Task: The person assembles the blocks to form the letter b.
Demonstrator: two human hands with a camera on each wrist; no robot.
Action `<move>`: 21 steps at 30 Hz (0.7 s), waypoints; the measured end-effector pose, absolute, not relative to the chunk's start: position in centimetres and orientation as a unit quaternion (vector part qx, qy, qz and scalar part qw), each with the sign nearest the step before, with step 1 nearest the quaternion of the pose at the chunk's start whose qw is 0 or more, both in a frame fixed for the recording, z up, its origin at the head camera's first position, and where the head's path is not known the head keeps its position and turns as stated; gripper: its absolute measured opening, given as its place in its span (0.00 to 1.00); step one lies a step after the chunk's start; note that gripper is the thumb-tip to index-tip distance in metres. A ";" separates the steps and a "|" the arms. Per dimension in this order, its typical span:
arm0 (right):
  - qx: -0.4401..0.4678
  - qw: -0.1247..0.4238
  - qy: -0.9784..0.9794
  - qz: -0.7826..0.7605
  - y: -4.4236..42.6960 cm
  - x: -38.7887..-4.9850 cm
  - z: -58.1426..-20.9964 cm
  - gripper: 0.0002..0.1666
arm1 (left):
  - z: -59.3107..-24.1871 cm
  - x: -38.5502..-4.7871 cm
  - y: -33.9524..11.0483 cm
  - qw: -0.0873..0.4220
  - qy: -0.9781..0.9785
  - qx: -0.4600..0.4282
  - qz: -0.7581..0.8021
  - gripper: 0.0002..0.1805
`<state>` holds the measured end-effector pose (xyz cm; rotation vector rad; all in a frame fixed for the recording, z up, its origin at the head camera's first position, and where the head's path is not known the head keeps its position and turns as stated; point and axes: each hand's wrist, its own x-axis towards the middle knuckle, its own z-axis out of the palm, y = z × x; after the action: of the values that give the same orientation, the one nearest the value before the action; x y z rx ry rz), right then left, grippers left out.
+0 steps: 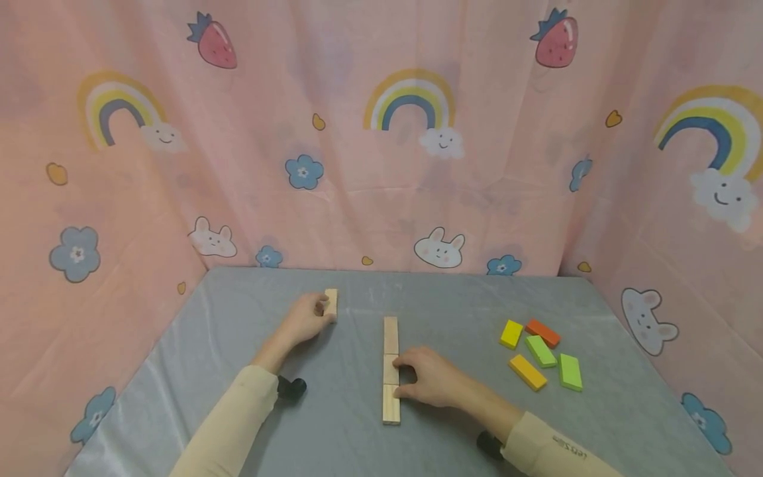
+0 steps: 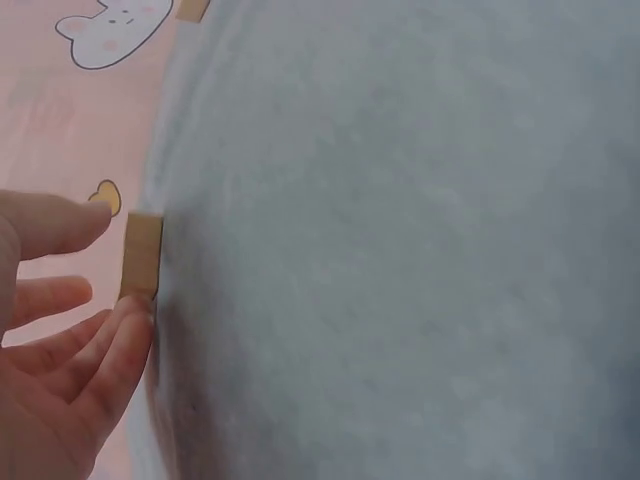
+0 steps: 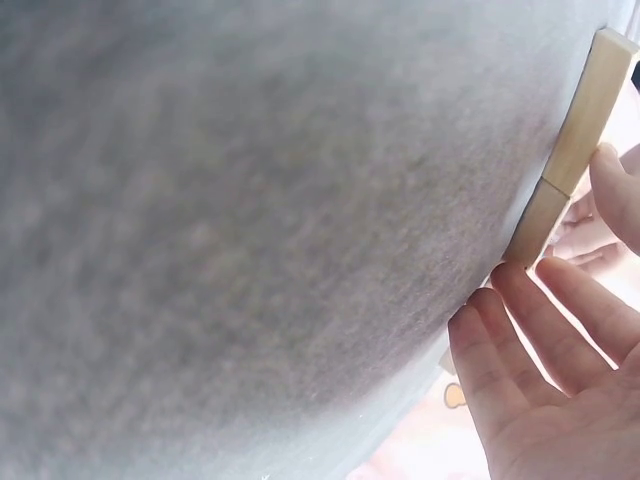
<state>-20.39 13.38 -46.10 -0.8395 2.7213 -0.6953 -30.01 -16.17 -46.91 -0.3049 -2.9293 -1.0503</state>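
Observation:
Three plain wooden blocks (image 1: pixel 391 369) lie end to end in a straight row on the grey cloth. At the row's right side is my right hand (image 1: pixel 438 376), its fingertips touching the row near the middle block and the thumb at the nearest one. In the right wrist view its fingers (image 3: pixel 555 320) look nearly straight. Farther back and to the left lies a separate wooden block (image 1: pixel 331 305). My left hand (image 1: pixel 305 317) is beside it. The left wrist view shows fingertips touching the lower end of this block (image 2: pixel 142 255), with the thumb (image 2: pixel 60 222) apart from it.
Several coloured blocks lie scattered on the right: yellow (image 1: pixel 510 334), red-orange (image 1: pixel 543 332), orange (image 1: pixel 527 372), and green ones (image 1: pixel 569 371). The grey cloth (image 1: pixel 453 305) meets a pink patterned curtain (image 1: pixel 357 218) at the back and sides. A dark device (image 1: pixel 292 388) sits at the left wrist.

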 end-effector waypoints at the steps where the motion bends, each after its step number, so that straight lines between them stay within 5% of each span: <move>1: -0.284 0.106 0.923 -0.235 13.4 -20.4 -46.1 0.29 | -46.9 -30.0 -16.1 0.003 -0.936 -0.100 -0.337 0.29; 21: -0.272 0.107 0.928 -0.230 13.3 -20.2 -46.0 0.29 | -47.4 -31.7 -15.9 -0.028 -0.944 -0.089 -0.316 0.40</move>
<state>-20.24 13.33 -45.97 -0.7999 2.7339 -0.6781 -31.66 -15.90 -47.42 -0.2853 -3.0206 -1.0105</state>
